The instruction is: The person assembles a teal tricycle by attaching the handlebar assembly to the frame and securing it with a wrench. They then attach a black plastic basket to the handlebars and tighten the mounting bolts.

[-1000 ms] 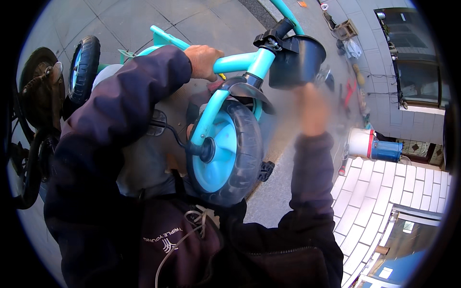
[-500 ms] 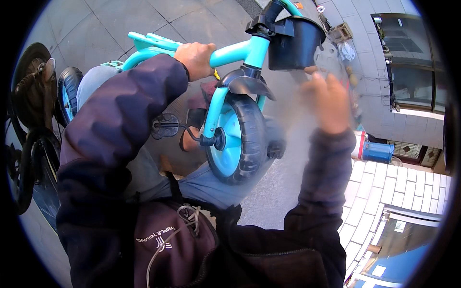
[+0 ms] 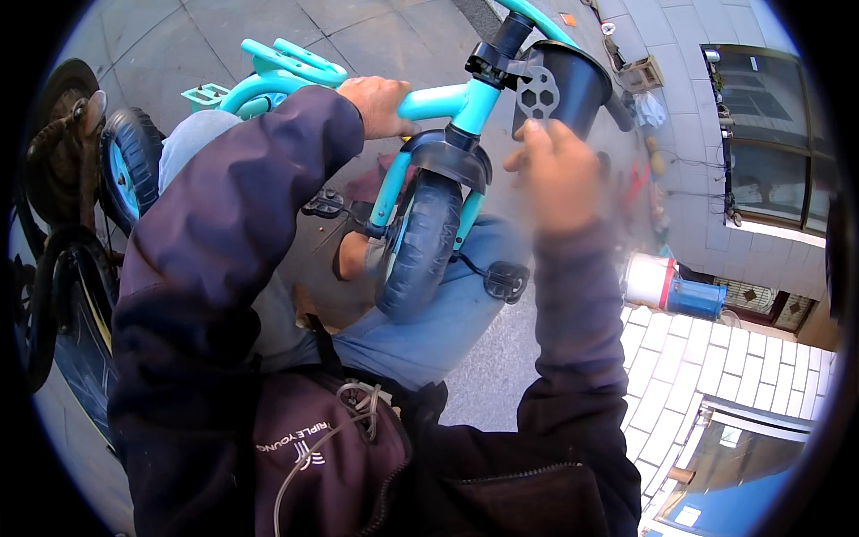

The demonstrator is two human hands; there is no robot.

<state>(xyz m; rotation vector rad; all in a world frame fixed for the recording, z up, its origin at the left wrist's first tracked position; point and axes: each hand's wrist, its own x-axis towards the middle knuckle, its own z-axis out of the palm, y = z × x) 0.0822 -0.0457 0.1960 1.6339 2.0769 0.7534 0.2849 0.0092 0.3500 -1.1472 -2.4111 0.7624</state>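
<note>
Turquoise cycle [image 3: 434, 103] was in my L hand [image 3: 376, 106], fingers wrapped round its tube. R hand [image 3: 559, 174] pinched a flat grey spanner [image 3: 538, 92], its far end near black clamp [image 3: 488, 64]. Front wheel [image 3: 420, 237], below L grip, & black bucket [image 3: 574, 88], beyond R fingers, looked already fitted; clamp tightness I couldn't tell.

Grey ground [image 3: 394, 43] — bearing orange scrap [image 3: 568, 19]

1 head-worn fisheye looks down, close above the left hand [image 3: 380, 106] and right hand [image 3: 562, 177].
</note>
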